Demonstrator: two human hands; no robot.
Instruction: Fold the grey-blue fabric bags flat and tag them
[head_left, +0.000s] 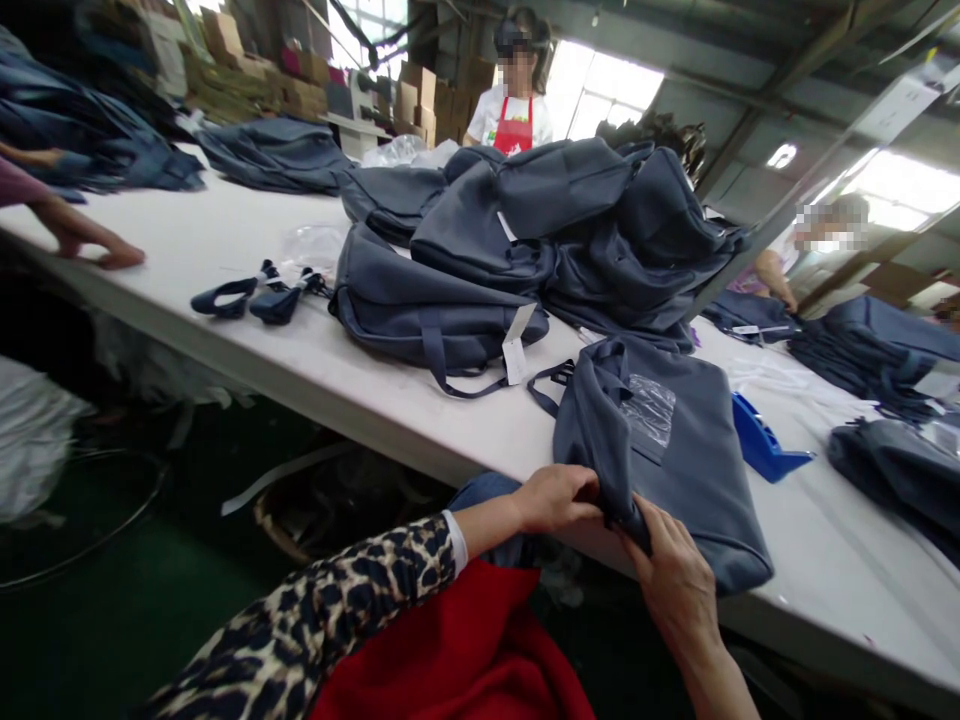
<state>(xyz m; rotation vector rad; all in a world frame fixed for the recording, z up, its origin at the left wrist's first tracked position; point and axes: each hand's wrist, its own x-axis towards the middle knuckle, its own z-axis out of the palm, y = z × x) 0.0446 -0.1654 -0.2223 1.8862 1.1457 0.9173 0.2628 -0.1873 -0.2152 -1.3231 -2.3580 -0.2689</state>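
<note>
A dark blue bag [697,450] lies at the table's near edge, with a clear plastic piece [651,410] on its upper face and a strap trailing to the left. My left hand [561,498] pinches the bag's near left edge. Close beside it, my right hand [671,565] grips the same folded edge, thumb underneath and fingers over the top. Both hands are closed on the fabric; their fingertips are partly hidden by the fold. Just behind sits another blue bag [420,310] with a white tag [516,345] hanging from its strap.
A heap of blue bags [570,190] rises on the white table [420,415]. Bundled straps [281,300] lie left, a blue plastic holder [765,440] right. A co-worker's hand [97,235] rests at the left edge; a person in a red apron [514,125] stands behind the heap.
</note>
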